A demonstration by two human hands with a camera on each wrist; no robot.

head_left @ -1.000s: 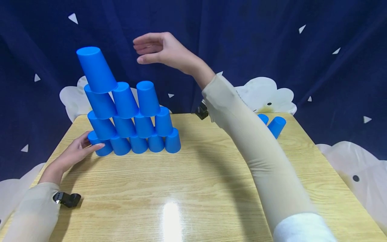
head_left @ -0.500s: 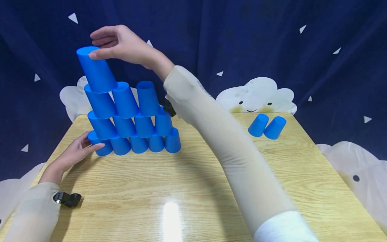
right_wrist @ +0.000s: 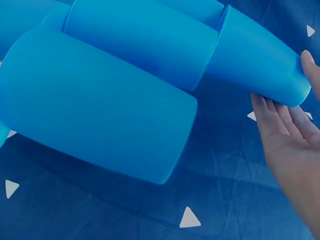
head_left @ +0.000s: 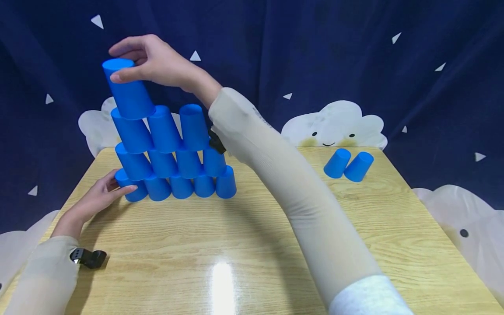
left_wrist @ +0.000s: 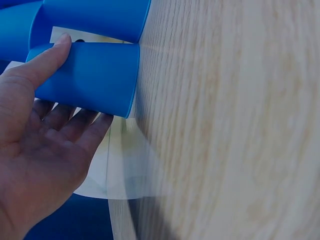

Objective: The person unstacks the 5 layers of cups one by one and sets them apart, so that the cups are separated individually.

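Looks like a little filming corner set up indoors; hard to tell if in a home, a school or a studio. Has a dark blue curtain (head_left: 236,26) with white triangles (head_left: 195,56) hanging behind the far edge of a wooden table (head_left: 169,245) and down both sides. Shows a smiling white cloud (head_left: 332,120) near the far right corner, and more clouds (head_left: 472,210) past the left and right edges. Has small black cameras (head_left: 92,259) at both wrists.

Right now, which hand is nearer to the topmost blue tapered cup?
The right hand holds the topmost cup near its top; the left hand is lower, at the bottom-left blue cup.
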